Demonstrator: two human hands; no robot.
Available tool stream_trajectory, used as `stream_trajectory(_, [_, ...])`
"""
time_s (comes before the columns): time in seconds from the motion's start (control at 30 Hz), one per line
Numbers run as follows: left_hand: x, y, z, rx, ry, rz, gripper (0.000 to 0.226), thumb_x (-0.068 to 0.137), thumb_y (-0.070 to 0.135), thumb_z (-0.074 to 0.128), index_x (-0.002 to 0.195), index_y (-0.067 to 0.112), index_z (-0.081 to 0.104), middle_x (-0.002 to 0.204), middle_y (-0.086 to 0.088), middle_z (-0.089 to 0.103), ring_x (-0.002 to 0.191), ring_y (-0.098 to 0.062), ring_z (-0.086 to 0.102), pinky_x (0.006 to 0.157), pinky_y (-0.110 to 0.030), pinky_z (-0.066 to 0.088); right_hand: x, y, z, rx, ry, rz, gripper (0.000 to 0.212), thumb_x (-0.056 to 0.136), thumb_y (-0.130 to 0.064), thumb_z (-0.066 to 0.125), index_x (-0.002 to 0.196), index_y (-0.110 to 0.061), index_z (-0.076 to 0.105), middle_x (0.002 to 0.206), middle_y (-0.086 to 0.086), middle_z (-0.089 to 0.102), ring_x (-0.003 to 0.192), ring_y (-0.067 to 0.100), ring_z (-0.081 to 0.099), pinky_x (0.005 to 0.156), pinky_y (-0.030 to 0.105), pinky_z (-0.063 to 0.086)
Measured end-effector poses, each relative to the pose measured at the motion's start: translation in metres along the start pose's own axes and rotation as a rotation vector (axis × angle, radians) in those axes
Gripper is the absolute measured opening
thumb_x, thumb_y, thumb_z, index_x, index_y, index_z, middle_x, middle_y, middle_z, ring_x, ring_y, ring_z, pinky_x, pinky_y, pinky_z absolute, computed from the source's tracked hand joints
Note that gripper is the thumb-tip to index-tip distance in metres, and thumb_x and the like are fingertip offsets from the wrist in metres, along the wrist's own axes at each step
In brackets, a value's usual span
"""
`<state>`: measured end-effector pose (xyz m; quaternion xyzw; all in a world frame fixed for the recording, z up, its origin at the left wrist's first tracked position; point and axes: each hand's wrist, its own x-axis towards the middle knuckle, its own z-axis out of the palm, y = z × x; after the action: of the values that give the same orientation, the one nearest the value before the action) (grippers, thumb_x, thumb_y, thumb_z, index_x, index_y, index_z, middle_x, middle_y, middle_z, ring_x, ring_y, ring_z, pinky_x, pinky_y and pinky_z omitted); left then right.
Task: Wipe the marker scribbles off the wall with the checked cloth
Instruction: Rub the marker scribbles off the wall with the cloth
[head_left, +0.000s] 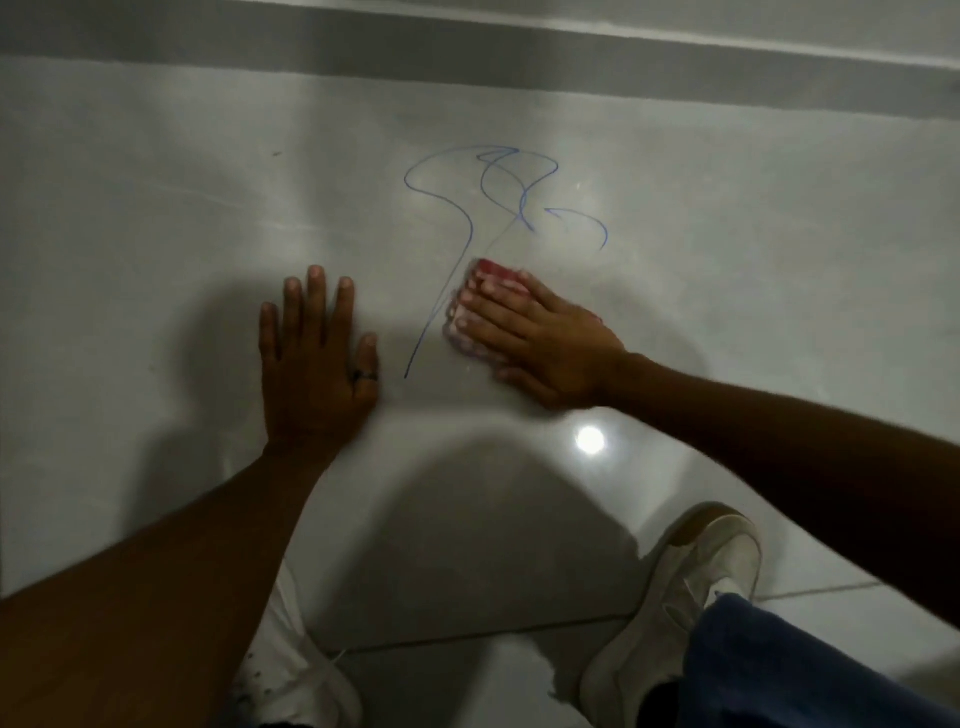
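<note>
Blue marker scribbles (483, 187) loop across the glossy pale wall (156, 208), with a long stroke running down to the lower left. My right hand (540, 343) presses the red-and-white checked cloth (496, 273) flat on the wall, just right of that long stroke and below the loops. Most of the cloth is hidden under my fingers. My left hand (317, 358) lies flat on the wall to the left of the stroke, fingers spread, a dark ring on the thumb, holding nothing.
A grey band (467, 41) runs across the wall above the scribbles. Below, my two white shoes (685, 587) stand on pale floor tiles with dark grout lines. A bright light reflection (589, 440) shines under my right wrist.
</note>
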<state>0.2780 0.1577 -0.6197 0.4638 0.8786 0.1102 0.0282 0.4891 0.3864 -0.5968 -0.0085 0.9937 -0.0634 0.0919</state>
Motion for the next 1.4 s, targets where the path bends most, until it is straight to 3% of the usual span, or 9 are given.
stream_trajectory(0.17, [-0.001,0.000,-0.002,-0.008,0.032,-0.007,0.065,0.109,0.043,0.038,0.169,0.017,0.034,0.178,-0.016,0.027,0.165,-0.040,0.023,0.135,-0.056,0.014,0.020,0.033,-0.013,0.161,0.151,0.835,0.064,0.111,-0.044,0.029,0.169,-0.019,0.019,0.178,0.013,0.015,0.166,0.035,0.006,0.134,0.060,0.009])
stream_trajectory(0.3, [0.000,0.001,-0.001,0.000,0.032,0.002,0.065,0.110,0.043,0.039,0.169,0.016,0.034,0.178,-0.017,0.027,0.165,-0.040,0.023,0.134,-0.056,0.013,0.010,0.033,-0.009,0.059,0.068,0.320,0.067,0.111,-0.047,0.028,0.169,-0.014,0.019,0.178,0.014,0.016,0.166,0.033,0.008,0.134,0.058,0.008])
stream_trajectory(0.43, [-0.001,0.001,-0.001,-0.001,0.036,-0.003,0.065,0.110,0.043,0.039,0.168,0.016,0.035,0.177,-0.017,0.028,0.165,-0.041,0.024,0.134,-0.055,0.013,0.022,0.045,-0.018,0.170,0.163,0.990,0.070,0.109,-0.049,0.017,0.169,-0.015,0.015,0.179,0.014,0.011,0.166,0.034,0.003,0.135,0.054,0.003])
stream_trajectory(0.57, [0.000,0.002,-0.003,-0.001,0.041,-0.003,0.065,0.109,0.042,0.041,0.168,0.014,0.037,0.177,-0.018,0.029,0.164,-0.041,0.026,0.134,-0.057,0.016,0.027,0.041,-0.014,0.150,0.155,0.667,0.068,0.110,-0.047,0.022,0.169,-0.014,0.015,0.178,0.014,0.011,0.167,0.033,0.005,0.136,0.053,0.006])
stream_trajectory(0.7, [0.000,0.002,-0.005,0.002,0.033,-0.002,0.065,0.109,0.042,0.041,0.167,0.014,0.038,0.176,-0.019,0.030,0.164,-0.042,0.027,0.134,-0.058,0.018,0.055,0.042,-0.024,0.204,0.189,1.107,0.073,0.109,-0.052,0.017,0.169,-0.012,0.010,0.178,0.016,0.007,0.167,0.033,0.002,0.136,0.052,0.003])
stream_trajectory(0.8, [0.001,0.003,-0.005,-0.009,0.031,-0.012,0.065,0.108,0.042,0.041,0.167,0.013,0.039,0.176,-0.019,0.031,0.163,-0.042,0.028,0.133,-0.057,0.017,0.068,0.049,-0.025,0.182,0.134,0.732,0.070,0.109,-0.052,0.015,0.170,-0.017,0.009,0.179,0.012,0.006,0.167,0.031,0.001,0.136,0.053,0.003])
stream_trajectory(0.93, [0.000,0.001,-0.004,0.010,0.016,-0.004,0.066,0.109,0.043,0.040,0.168,0.014,0.036,0.177,-0.019,0.029,0.164,-0.041,0.026,0.134,-0.057,0.016,0.088,0.051,-0.034,0.230,0.179,1.048,0.072,0.109,-0.054,0.012,0.170,-0.017,0.006,0.179,0.011,0.003,0.167,0.031,-0.003,0.136,0.053,0.001])
stream_trajectory(1.03, [0.000,0.001,-0.002,0.000,0.013,0.000,0.066,0.109,0.044,0.039,0.168,0.014,0.036,0.176,-0.019,0.029,0.164,-0.042,0.025,0.134,-0.057,0.016,0.104,0.041,-0.036,0.215,0.127,0.750,0.074,0.107,-0.058,0.011,0.170,-0.018,0.008,0.180,0.010,0.004,0.167,0.029,-0.002,0.136,0.052,0.002])
stream_trajectory(1.4, [-0.002,0.001,-0.003,0.009,0.017,0.002,0.065,0.110,0.045,0.039,0.167,0.014,0.037,0.175,-0.020,0.031,0.163,-0.041,0.028,0.134,-0.057,0.017,0.147,0.010,-0.047,0.261,0.163,0.907,0.071,0.110,-0.054,0.015,0.170,-0.016,0.005,0.179,0.010,0.001,0.167,0.028,-0.003,0.136,0.050,-0.002])
